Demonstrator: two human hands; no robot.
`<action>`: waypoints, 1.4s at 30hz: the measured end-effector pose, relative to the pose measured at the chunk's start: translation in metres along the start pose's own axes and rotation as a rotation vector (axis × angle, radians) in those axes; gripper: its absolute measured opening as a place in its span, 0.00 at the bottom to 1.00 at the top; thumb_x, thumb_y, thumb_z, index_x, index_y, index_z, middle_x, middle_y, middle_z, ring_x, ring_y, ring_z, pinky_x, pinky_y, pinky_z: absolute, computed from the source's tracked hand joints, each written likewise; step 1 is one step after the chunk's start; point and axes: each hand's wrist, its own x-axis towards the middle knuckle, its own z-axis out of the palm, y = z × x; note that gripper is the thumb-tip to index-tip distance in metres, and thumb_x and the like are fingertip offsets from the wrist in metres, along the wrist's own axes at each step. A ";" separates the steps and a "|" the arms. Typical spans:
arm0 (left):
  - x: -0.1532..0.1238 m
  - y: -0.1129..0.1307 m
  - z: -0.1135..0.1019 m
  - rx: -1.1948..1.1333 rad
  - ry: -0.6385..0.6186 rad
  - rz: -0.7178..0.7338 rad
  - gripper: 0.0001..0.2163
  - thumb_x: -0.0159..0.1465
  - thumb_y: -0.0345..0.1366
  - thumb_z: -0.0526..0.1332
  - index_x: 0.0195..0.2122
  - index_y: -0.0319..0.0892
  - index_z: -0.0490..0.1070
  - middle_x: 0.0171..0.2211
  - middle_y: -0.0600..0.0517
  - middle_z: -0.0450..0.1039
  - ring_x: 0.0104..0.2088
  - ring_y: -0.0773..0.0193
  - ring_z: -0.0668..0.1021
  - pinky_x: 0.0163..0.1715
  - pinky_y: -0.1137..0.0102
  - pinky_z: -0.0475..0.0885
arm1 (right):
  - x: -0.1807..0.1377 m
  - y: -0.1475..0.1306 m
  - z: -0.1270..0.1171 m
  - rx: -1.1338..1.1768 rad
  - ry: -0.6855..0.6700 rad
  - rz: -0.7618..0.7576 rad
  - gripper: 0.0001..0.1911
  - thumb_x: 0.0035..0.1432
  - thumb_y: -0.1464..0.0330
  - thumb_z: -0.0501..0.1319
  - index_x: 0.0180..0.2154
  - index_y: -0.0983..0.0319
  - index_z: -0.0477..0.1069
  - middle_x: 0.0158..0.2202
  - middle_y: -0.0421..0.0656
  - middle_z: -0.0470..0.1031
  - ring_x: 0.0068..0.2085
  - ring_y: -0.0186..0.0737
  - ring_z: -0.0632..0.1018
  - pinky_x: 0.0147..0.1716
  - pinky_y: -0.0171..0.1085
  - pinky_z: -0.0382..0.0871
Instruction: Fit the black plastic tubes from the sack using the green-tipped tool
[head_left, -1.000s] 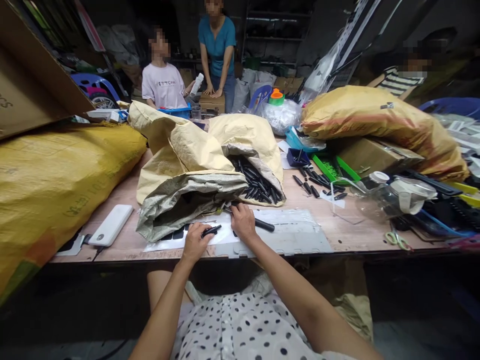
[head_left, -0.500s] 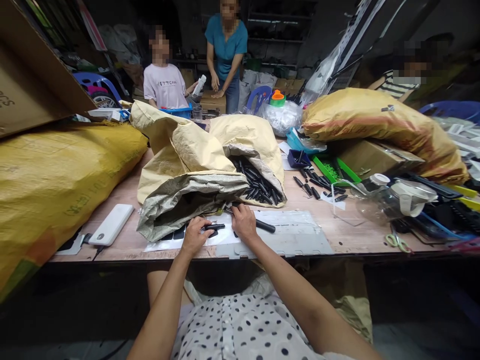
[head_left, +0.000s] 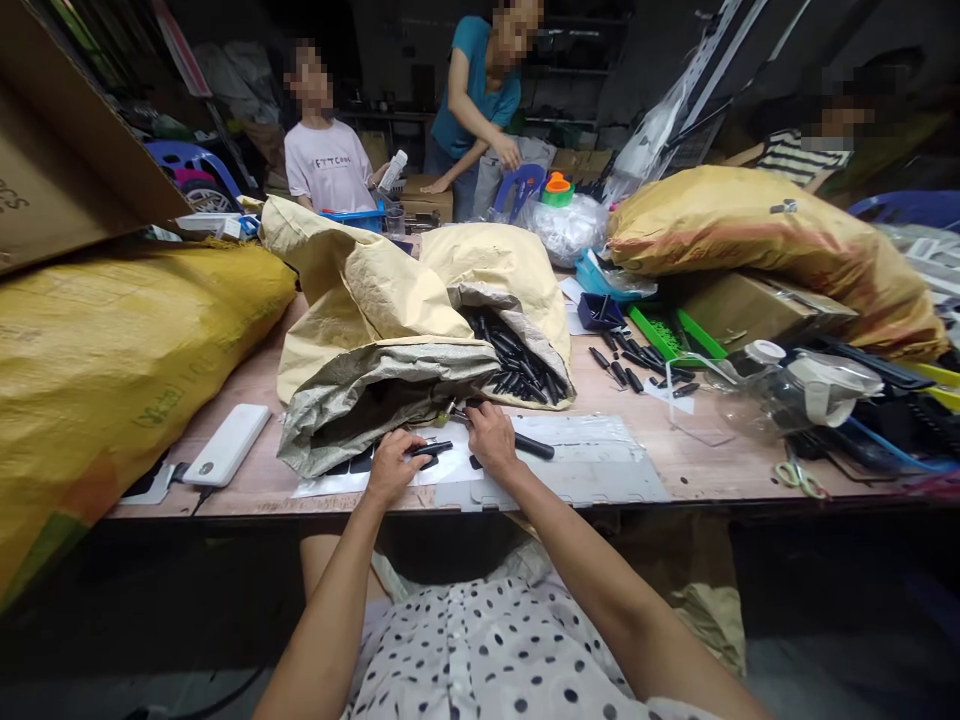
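Observation:
My left hand [head_left: 391, 464] is closed on a small black tube [head_left: 431, 450], its end pointing right over a white sheet [head_left: 450, 468] at the table's near edge. My right hand [head_left: 490, 437] rests beside it, fingers curled on a longer black tube [head_left: 532, 447] that lies on the sheet. Just beyond both hands a tan paper sack [head_left: 390, 320] lies open on its side, with several black tubes [head_left: 521, 365] spilling from its mouth.
A yellow sack [head_left: 112, 350] fills the left, with a white power bank [head_left: 225, 445] beside it. Right: another yellow sack [head_left: 765, 240] on a cardboard box, green trays [head_left: 660, 335], loose black parts, clear plastic items, scissors [head_left: 802, 475]. Three people stand or sit behind the table.
My left hand brought the small black tube toward the right hand and levelled it. The person in the teal shirt leaned and reached to the right.

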 end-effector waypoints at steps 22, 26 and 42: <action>0.001 0.000 0.006 0.011 0.024 0.020 0.04 0.59 0.32 0.68 0.34 0.47 0.82 0.30 0.53 0.73 0.37 0.59 0.74 0.42 0.66 0.71 | -0.054 -0.033 -0.036 0.211 0.015 -0.230 0.17 0.71 0.68 0.53 0.57 0.57 0.74 0.39 0.44 0.76 0.42 0.39 0.77 0.40 0.32 0.69; 0.001 -0.004 0.008 0.000 0.055 0.034 0.06 0.59 0.32 0.67 0.36 0.48 0.83 0.31 0.52 0.74 0.38 0.59 0.75 0.41 0.66 0.71 | -0.055 -0.031 -0.033 0.175 0.007 -0.253 0.16 0.70 0.69 0.54 0.55 0.56 0.75 0.37 0.44 0.75 0.39 0.39 0.76 0.37 0.32 0.69; 0.001 -0.003 0.008 -0.032 0.048 -0.004 0.07 0.57 0.32 0.67 0.36 0.47 0.83 0.32 0.51 0.76 0.39 0.57 0.76 0.44 0.63 0.73 | -0.039 -0.010 -0.024 0.117 0.117 -0.169 0.17 0.70 0.70 0.55 0.55 0.55 0.75 0.38 0.44 0.75 0.41 0.40 0.75 0.40 0.34 0.67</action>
